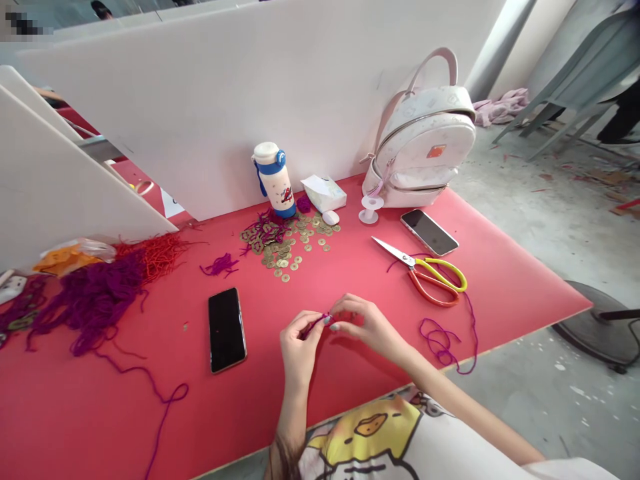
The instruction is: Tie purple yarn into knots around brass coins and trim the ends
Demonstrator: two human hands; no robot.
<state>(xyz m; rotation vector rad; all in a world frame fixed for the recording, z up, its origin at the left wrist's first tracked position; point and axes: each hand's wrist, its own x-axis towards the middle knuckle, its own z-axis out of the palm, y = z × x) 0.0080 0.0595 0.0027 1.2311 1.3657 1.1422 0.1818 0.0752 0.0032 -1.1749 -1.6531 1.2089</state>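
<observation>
Close to the table's front edge, my left hand (301,339) pinches a short purple cord (313,325) between thumb and fingers. My right hand (364,321) meets it from the right, its thumb and forefinger closed at the cord's end. The fingers hide most of the cord, so any knot in it is hard to make out. Beyond the hands lies a heap of brass coins with holes (283,253), partly under purple cord pieces (267,228). A black phone (227,330) rests left of my left hand. Scissors (425,270) with yellow and orange handles lie to the right, a loose purple cord (443,340) nearby.
Purple yarn (107,293) and red cords (155,257) are piled at left on the red table (270,407). A bottle (275,180), tissue pack (324,193), white spool (370,209), second phone (430,231) and white backpack (425,147) stand or lie along the back near a white partition (210,113).
</observation>
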